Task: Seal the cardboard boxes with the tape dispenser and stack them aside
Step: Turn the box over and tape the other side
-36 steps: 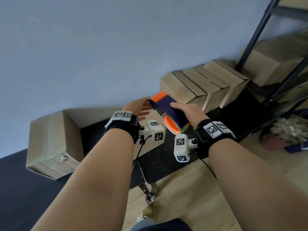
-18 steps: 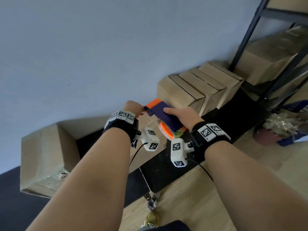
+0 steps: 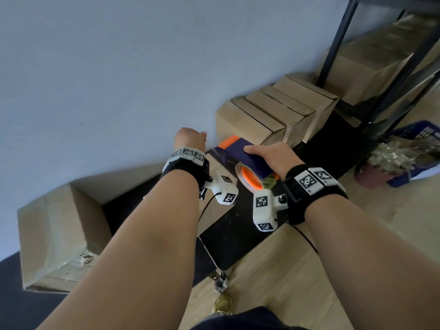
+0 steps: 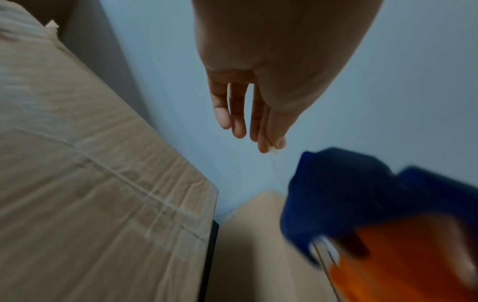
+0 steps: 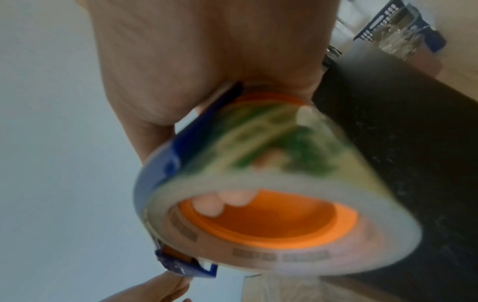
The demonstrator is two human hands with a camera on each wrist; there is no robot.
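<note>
Far left of the grip, a sealed cardboard box lies on the black worktop. Next, the left hand hangs slack, fingers straight and loosely spread, holding nothing, its fingertips just beside the dispenser's nose. The right hand supplies the grip: fingers wrapped around the blue-and-orange tape dispenser, above a box beneath both wrists. Beyond and right of the grip, a row of boxes stands against the wall.
</note>
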